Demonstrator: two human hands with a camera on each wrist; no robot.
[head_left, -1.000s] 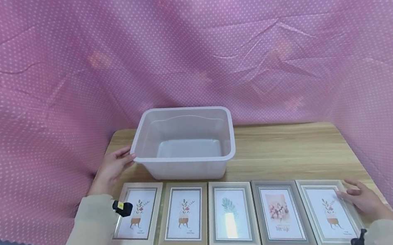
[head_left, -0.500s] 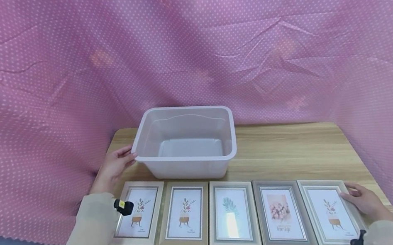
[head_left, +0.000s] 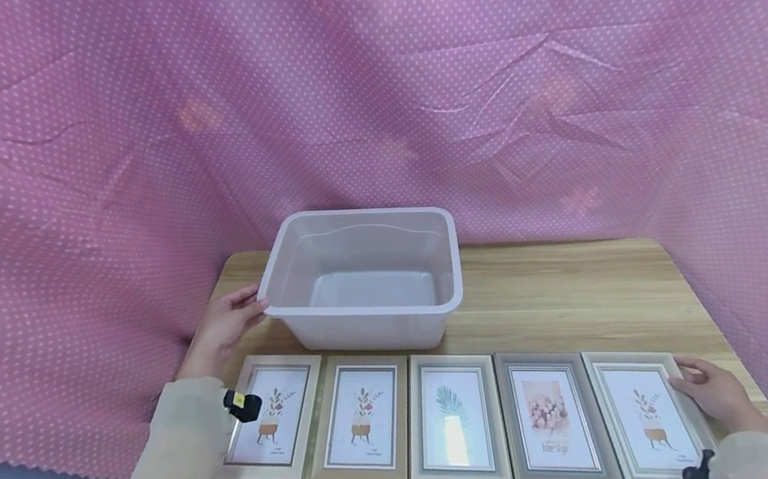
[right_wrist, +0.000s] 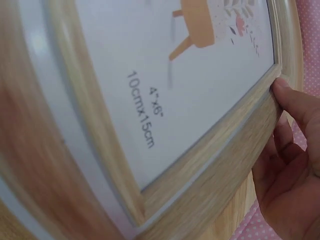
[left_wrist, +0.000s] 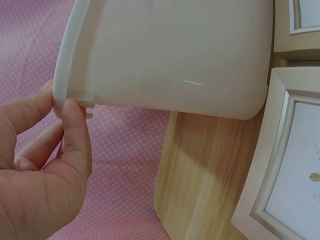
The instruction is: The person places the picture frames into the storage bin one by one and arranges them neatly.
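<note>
A whitish plastic tub [head_left: 360,329] stands on the table, its inside bare. My left hand [head_left: 220,328] pinches the tub's rim at the near left corner; in the left wrist view the thumb [left_wrist: 76,132] lies on one side of the rim [left_wrist: 64,65]. Several picture frames lie face up in a row before the tub. At the row's right end, my right hand [head_left: 721,395] grips the outer edge of a pale frame [head_left: 644,412] with a plant print. The right wrist view has the thumb on the frame's border [right_wrist: 235,140] and the other fingers curled beneath.
Left of the gripped frame lie a greyish frame [head_left: 557,420], a frame with a leaf print [head_left: 451,418], a tan frame [head_left: 359,419] and a cream frame [head_left: 272,419]. Pink dotted cloth [head_left: 364,95] hangs around the wooden table [head_left: 568,287].
Between the earlier frames and now the right thumb shifts slightly toward the frame's outer edge. The left hand, tub and row look the same apart from a slight view shift.
</note>
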